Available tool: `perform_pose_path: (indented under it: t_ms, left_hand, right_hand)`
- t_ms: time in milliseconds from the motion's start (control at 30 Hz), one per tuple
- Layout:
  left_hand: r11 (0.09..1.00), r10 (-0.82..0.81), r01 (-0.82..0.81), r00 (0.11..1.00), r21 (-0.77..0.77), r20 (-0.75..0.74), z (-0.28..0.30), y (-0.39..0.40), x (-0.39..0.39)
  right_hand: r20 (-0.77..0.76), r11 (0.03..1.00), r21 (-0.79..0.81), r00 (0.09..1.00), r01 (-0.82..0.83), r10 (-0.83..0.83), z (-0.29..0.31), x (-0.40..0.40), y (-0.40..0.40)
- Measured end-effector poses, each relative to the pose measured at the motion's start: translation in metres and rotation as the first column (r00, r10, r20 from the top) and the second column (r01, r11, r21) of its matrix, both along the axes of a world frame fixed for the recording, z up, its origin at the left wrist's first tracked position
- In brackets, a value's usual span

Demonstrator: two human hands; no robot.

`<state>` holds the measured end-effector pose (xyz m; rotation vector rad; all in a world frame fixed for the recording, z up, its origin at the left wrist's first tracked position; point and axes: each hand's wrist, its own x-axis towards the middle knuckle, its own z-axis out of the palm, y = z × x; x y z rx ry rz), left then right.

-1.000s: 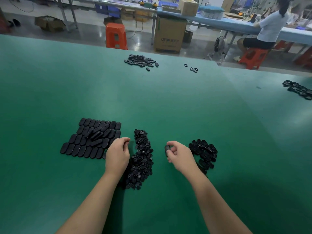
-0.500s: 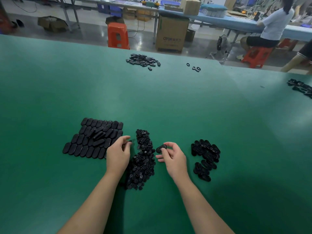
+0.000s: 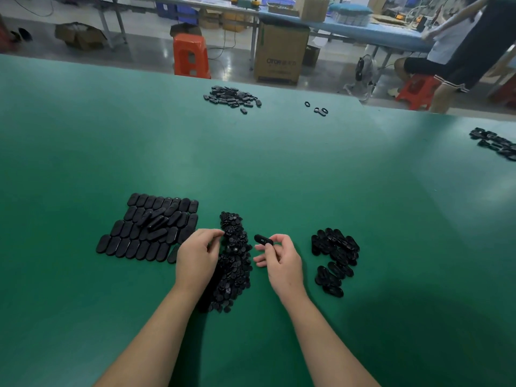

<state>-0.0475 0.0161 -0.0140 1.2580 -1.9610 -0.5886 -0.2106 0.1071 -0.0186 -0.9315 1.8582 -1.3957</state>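
Our right hand (image 3: pixel 282 263) pinches one black oval shell (image 3: pixel 263 240) above the green table (image 3: pixel 251 163), between the heap of small black parts (image 3: pixel 234 263) and the loose shell pile (image 3: pixel 335 255) (off to the right). Our left hand (image 3: pixel 196 255) curls at the heap; holding anything, we cannot tell.

the table (image 3: pixel 279 169) top is smooth matt green with a faint sheen. the shell (image 3: pixel 263 239) looks like black plastic, slightly glossy, and so do the ovals (image 3: pixel 148 233). the pile (image 3: pixel 234 263) is duller black. the stool (image 3: pixel 190 55) is glossy orange plastic, the box (image 3: pixel 280 55) brown cardboard.
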Motion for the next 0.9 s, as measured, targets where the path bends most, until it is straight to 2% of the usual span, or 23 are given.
perform_pose_path:
  t_ms: [167, 267, 333, 400, 667, 900]
  left_hand:
    - [0.996, -0.077, 0.081, 0.993, 0.033, -0.088, 0.017, 0.012, -0.024]
    - [0.975, -0.121, 0.140, 0.986, 0.172, -0.114, 0.024, 0.020, -0.042]
    - [0.945, -0.110, 0.144, 0.985, 0.294, -0.130, 0.025, 0.023, -0.050]
    - [0.928, -0.081, 0.122, 0.988, 0.352, -0.128, 0.025, 0.025, -0.056]
    - [0.911, -0.058, 0.080, 0.996, 0.403, -0.067, 0.028, 0.021, -0.060]
    - [0.937, -0.065, 0.060, 0.998, 0.343, 0.003, 0.029, 0.016, -0.064]
  right_hand:
    - [0.046, 1.000, -0.019, 0.999, -0.010, 0.011, -0.004, 0.000, -0.002]
    - [0.046, 0.999, -0.037, 0.999, -0.001, 0.003, -0.006, -0.001, -0.002]
    - [-0.002, 1.000, -0.023, 1.000, 0.002, -0.002, -0.008, -0.003, -0.002]
    - [-0.058, 1.000, -0.012, 0.998, 0.005, -0.005, -0.010, -0.005, -0.001]
    - [-0.034, 0.999, -0.035, 0.999, -0.020, 0.019, -0.009, -0.005, 0.000]
    - [0.067, 0.996, -0.086, 0.997, -0.022, 0.027, -0.010, -0.009, 0.000]
